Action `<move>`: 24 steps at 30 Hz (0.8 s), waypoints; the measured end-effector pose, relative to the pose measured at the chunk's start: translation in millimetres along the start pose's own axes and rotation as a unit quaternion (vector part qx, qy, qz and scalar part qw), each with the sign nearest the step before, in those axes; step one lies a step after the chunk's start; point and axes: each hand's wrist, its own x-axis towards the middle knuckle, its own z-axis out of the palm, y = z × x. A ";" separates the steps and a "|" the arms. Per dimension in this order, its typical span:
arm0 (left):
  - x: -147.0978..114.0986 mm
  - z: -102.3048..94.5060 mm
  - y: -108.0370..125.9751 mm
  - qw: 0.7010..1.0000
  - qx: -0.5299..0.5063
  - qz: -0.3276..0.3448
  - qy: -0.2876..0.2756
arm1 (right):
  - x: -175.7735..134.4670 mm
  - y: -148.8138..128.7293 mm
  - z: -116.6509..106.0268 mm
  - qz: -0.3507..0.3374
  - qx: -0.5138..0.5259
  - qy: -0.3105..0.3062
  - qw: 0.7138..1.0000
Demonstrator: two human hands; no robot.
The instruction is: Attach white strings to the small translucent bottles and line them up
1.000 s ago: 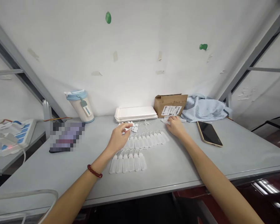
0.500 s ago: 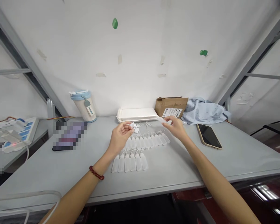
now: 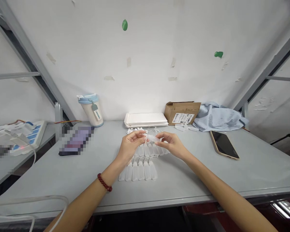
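My right hand [image 3: 174, 145] pinches a small translucent plastic bottle [image 3: 152, 138] that lies almost level above the table. At its left end, my left hand [image 3: 130, 145] is closed on a small white cap with a cord [image 3: 145, 138], partly hidden by the fingers. Cap and bottle meet or nearly meet; I cannot tell whether they are joined. Below the hands lies a back row of corded bottles [image 3: 151, 150], partly covered by them. Closer to me is a front row of similar bottles [image 3: 138, 171]. Loose white caps [image 3: 131, 130] lie behind my left hand.
Several loose translucent bottles [image 3: 183, 127] lie before a cardboard box [image 3: 182, 112]. A white stack of trays [image 3: 146, 119] stands against the wall. Left are a tumbler [image 3: 91, 111] and a blurred purple item [image 3: 77, 140]; right are a phone [image 3: 224, 145] and a blue cloth [image 3: 217, 117].
My right hand has come left and nearer from beside the box, bringing the bottle. My left hand has moved away from the pile of caps with one cap, and the hands now meet.
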 end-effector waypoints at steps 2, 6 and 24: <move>0.2 -0.2 -0.7 1.000 -0.020 -0.009 -0.004 | 0.0 -0.4 0.0 -0.003 0.004 -0.007 1.000; 0.0 -0.6 -1.7 0.998 -0.055 -0.039 -0.008 | 0.3 -1.3 0.0 -0.001 0.002 -0.013 1.000; -5.6 5.7 0.2 0.995 0.092 0.020 0.011 | -2.9 -0.4 4.2 0.039 0.134 -0.057 0.988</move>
